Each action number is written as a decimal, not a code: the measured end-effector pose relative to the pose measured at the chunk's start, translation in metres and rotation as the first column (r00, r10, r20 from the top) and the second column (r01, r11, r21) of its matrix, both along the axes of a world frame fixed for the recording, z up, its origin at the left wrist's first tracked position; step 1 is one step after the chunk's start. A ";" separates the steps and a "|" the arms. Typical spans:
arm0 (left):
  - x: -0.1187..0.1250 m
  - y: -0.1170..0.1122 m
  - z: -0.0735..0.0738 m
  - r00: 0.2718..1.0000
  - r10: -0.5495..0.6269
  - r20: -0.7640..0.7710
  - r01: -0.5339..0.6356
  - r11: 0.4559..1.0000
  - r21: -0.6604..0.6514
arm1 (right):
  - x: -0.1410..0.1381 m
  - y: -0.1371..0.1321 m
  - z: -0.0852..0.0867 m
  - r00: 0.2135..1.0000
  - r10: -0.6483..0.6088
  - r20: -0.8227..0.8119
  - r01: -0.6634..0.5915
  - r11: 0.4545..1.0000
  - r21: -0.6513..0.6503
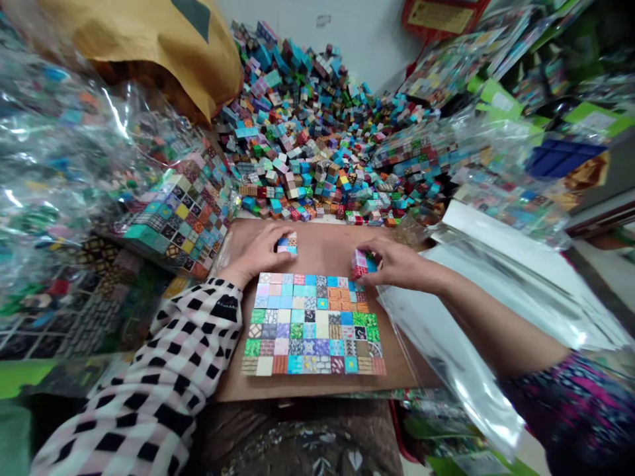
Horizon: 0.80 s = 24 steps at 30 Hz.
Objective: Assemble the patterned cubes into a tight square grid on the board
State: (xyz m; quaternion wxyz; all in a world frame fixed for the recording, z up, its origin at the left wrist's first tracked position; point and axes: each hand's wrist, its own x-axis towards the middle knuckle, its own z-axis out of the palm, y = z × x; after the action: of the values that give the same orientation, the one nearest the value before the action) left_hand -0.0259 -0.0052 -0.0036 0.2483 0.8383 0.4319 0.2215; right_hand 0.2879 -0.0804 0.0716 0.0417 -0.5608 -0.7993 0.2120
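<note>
On a brown board (342,238) lies a flat block of small patterned cubes (317,324), set in tight rows. My left hand (260,251), closed, grips a few blue, orange and white cubes (288,243) just beyond the block's far left corner. My right hand (397,264) pinches a small group of pink, red and blue cubes (363,263) at the block's far right corner. Whether those cubes touch the block I cannot tell. The fingertips of both hands are partly hidden.
A large heap of loose cubes (307,145) rises behind the board against a white wall. To the left stands a plastic-wrapped stack of cubes (178,218) under a yellow bag (149,39). Clear plastic bags (446,330) lie right of the board, partly beneath my right arm.
</note>
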 end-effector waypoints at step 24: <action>0.001 0.001 0.000 1.000 0.007 0.006 -0.007 1.000 0.001 | -0.003 -0.043 -0.006 0.974 0.066 -0.217 -0.093 0.989 -0.117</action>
State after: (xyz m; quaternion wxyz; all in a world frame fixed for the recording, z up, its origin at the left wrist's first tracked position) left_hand -0.0251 -0.0038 -0.0035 0.2482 0.8362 0.4342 0.2250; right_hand 0.2854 -0.1236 0.0660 0.0825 -0.5041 -0.7969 0.3224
